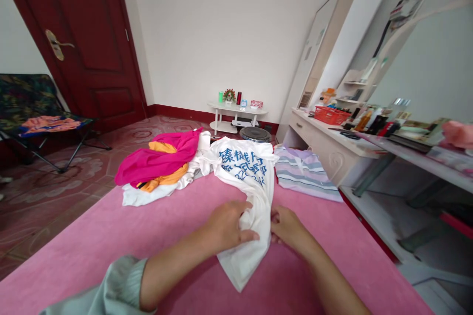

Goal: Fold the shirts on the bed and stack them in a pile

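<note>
A white T-shirt (243,167) with blue printed characters lies on the pink bedcover (166,246), its upper part spread out and its near part bunched into a narrow strip. My left hand (229,225) grips the bunched cloth from the left side, thumb lying over it. At the right edge of the same strip, my right hand (287,226) has its fingers curled in on the fabric; their tips are partly hidden. The near corner of the shirt hangs loose between my forearms.
To the left lies a heap of clothes with a magenta garment (158,160) on top. A folded striped shirt (306,174) rests on the right. Beyond the bed stands a small white table (236,108). A dressing table (332,142) with a red basket (331,115) flanks the right side.
</note>
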{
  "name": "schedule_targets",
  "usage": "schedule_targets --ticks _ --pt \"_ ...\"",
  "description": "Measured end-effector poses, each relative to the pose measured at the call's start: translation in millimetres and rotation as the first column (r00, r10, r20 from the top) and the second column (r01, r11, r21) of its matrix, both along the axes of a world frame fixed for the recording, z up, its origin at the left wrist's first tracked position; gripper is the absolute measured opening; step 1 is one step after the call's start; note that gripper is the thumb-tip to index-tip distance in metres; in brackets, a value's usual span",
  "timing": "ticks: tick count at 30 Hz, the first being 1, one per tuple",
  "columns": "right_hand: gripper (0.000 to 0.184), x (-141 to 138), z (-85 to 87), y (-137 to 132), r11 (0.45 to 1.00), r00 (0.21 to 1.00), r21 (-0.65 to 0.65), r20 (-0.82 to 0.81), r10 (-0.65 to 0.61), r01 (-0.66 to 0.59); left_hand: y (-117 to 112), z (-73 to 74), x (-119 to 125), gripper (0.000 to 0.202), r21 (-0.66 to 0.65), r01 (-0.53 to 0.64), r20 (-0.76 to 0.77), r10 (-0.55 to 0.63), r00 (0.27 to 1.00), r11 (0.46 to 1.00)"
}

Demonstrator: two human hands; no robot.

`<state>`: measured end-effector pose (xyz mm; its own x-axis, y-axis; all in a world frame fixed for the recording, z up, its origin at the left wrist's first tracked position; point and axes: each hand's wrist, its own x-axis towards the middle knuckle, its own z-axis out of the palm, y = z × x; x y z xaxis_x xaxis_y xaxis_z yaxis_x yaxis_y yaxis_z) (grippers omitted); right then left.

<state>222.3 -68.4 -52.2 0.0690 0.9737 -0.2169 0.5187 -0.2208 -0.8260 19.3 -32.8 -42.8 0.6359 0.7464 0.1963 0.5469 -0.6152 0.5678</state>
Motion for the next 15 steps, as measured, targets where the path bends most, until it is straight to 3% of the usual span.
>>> schedule_targets --ticks 3,6,9,11,13,15 --pt "0.013 -8 -0.9 -3 0.989 0.996 0.139 -0.078 0.054 -0.043 -4 1.9 0 0.033 0.019 -0.047 -0.014 0.047 0.999 0.999" --pt "0.018 -11 7.0 -4 0.975 0.936 0.127 -0.325 -0.134 0.184 6 6.2 -9 0.013 -0.086 -0.093 0.23 0.11 0.967 0.992" --pt "0.023 -7 28.5 -6 0.888 0.727 0.064 -0.602 -0.33 0.456 22 23.4 -32 0.022 -0.309 -0.078 0.561 0.248 0.79 0.948" --pt "0.024 1 47.0 -10 0.789 0.62 0.133 -0.701 -0.353 0.6 29 43.4 -53 0.027 -0.44 -0.053 0.677 0.37 0.636 0.897" --pt "0.023 11 67.1 -15 0.703 0.582 0.222 -0.746 -0.324 0.676 29 67.7 -75 0.029 -0.512 -0.028 0.728 0.451 0.517 0.859" --pt "0.023 19 88.9 -24 0.673 0.596 0.279 -0.747 -0.296 0.685 20 93.3 -94 0.028 -0.528 0.013 0.748 0.457 0.482 0.849"
